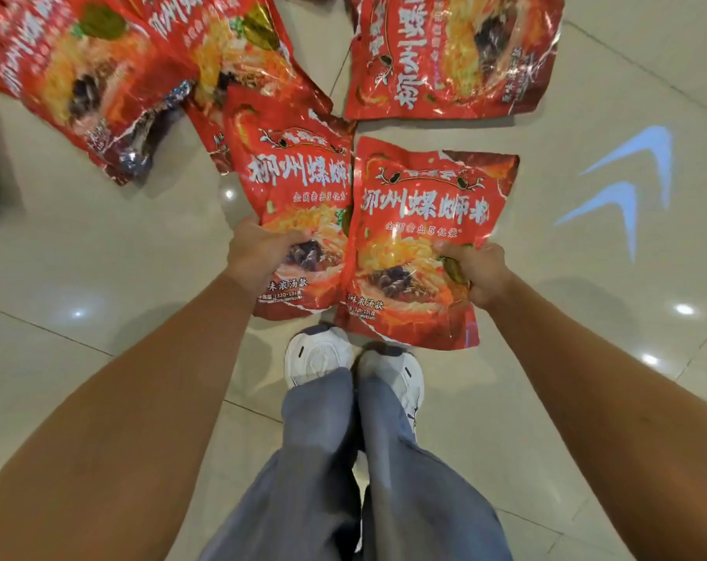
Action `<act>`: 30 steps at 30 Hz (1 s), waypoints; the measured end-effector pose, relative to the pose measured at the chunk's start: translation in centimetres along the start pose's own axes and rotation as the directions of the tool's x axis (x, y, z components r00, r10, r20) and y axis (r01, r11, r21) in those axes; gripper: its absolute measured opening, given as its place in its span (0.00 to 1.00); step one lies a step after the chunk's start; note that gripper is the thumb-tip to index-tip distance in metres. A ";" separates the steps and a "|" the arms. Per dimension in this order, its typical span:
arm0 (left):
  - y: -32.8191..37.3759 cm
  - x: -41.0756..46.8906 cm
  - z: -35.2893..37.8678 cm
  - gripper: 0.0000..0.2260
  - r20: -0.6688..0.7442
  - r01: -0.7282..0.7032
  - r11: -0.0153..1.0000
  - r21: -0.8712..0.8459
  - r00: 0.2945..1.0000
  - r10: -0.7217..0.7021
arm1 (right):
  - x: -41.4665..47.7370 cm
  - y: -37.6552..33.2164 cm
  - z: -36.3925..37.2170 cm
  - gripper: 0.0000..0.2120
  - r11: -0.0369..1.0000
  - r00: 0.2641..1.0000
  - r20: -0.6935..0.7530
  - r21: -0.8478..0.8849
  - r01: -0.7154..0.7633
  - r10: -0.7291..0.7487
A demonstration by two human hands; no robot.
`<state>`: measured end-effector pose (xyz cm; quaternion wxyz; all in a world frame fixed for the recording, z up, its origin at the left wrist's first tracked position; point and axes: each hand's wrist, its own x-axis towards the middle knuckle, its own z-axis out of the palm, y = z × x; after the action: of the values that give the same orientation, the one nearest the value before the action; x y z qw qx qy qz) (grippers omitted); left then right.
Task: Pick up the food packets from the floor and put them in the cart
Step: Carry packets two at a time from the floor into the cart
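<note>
Item: two red food packets, one per hand. My left hand [259, 253] is clamped on the left packet [299, 204] at its left edge, fingers closed over the front. My right hand [475, 273] is clamped on the right packet [420, 236] at its right edge. Both packets are lifted clear of the tiled floor [101, 277], long axes running away from me, inner edges overlapping above my shoes [319, 354].

Remaining stock: more packets on the floor ahead, a heap at upper left [93, 74] and one at upper right [453, 54].

Cart: not in view, so I cannot tell which hand is nearer.

Print: white Chinese characters, "柳州螺蛳粉"; smaller line below, partly legible.
</note>
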<state>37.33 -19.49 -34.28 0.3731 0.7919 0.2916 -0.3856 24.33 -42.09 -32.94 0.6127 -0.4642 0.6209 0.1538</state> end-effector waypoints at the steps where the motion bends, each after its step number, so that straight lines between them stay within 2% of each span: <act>1: 0.8 -1.2 -0.2 0.19 -0.005 -0.044 0.999 0.014 0.999 0.044 | -1.1 -1.0 0.0 0.16 0.999 1.000 0.006 -0.034 0.019 -0.019; 3: 2.4 -4.0 -1.2 0.17 0.006 -0.089 0.996 0.002 0.996 0.089 | -3.7 -2.9 -0.2 0.18 0.994 0.997 0.053 -0.084 0.068 -0.064; 6: 4.7 -8.6 -4.3 0.20 0.070 -0.087 0.990 -0.108 0.993 0.095 | -8.5 -5.9 -1.4 0.12 0.990 0.992 0.056 -0.075 0.115 -0.111; 9: 7.6 -14.0 -8.5 0.25 0.101 -0.137 0.981 -0.137 0.983 0.152 | -13.9 -10.0 -3.1 0.11 0.985 0.986 0.006 -0.051 0.164 -0.164; 12: 11.3 -19.6 -13.3 0.31 0.110 -0.189 0.965 -0.181 0.971 0.210 | -20.5 -15.4 -5.0 0.10 0.974 0.975 0.035 -0.048 0.221 -0.219; 15: 15.8 -25.6 -18.4 0.29 0.156 -0.209 0.950 -0.233 0.956 0.249 | -28.0 -21.1 -6.9 0.09 0.958 0.956 0.075 -0.010 0.286 -0.285; 17: 18.7 -29.7 -22.0 0.27 0.135 -0.245 0.937 -0.250 0.949 0.284 | -33.1 -24.8 -8.1 0.09 0.946 0.941 0.103 -0.004 0.324 -0.322; 23: 26.7 -41.0 -32.3 0.31 0.065 -0.384 0.847 -0.367 0.898 0.436 | -47.9 -34.9 -9.2 0.11 0.886 0.873 0.152 0.043 0.462 -0.463; 26: 30.0 -45.7 -36.9 0.42 0.035 -0.447 0.807 -0.386 0.867 0.497 | -54.1 -38.8 -8.0 0.15 0.840 0.823 0.169 0.062 0.540 -0.542; 30: 33.3 -50.5 -42.7 0.44 -0.032 -0.531 0.723 -0.442 0.815 0.578 | -60.7 -43.2 -5.8 0.16 0.784 0.757 0.219 0.072 0.617 -0.616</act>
<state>52.21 -11.83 37.82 0.6519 0.7178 0.0983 -0.2241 42.78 -45.47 39.38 0.6957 -0.6228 0.3579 -0.0023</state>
